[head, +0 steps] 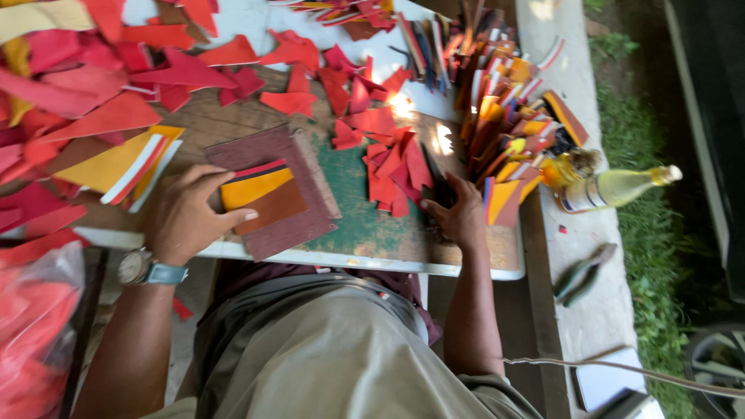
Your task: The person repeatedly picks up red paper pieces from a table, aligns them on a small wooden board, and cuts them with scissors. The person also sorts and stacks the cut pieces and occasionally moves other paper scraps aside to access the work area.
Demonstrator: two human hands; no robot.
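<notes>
Left hand (186,213) presses spread fingers on one maroon sheet (275,194) at the tabletop's (349,252) near edge; right hand (458,213) seemingly pinches one dark tool (436,186).

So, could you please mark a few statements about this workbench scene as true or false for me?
1. The left hand rests on a stack of flat pieces in maroon, orange and brown. True.
2. The right hand holds the yellow bottle. False: the bottle lies apart on the ledge, and the hand is by a dark tool on the board.
3. A wristwatch is on the left wrist. True.
4. The scraps between the hands are mostly blue. False: they are red.
</notes>
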